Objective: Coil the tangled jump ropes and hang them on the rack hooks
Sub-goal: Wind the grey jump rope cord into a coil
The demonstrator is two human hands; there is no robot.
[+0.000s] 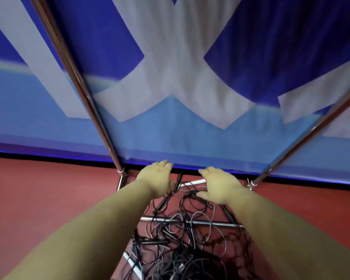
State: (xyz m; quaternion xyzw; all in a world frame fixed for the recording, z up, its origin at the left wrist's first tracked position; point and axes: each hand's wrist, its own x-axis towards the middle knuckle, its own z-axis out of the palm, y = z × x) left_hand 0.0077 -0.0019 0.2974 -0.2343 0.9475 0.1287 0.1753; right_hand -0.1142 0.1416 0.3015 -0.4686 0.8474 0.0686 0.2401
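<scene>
At the rack base: jump ropes uncoiled, none hung; left hand and right hand spread, empty.

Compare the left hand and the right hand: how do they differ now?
The left hand sits nearer the left rack pole; the right hand sits nearer the right pole. Both hands are spread, palms down, over the tangled jump ropes, apparently gripping nothing.
</scene>
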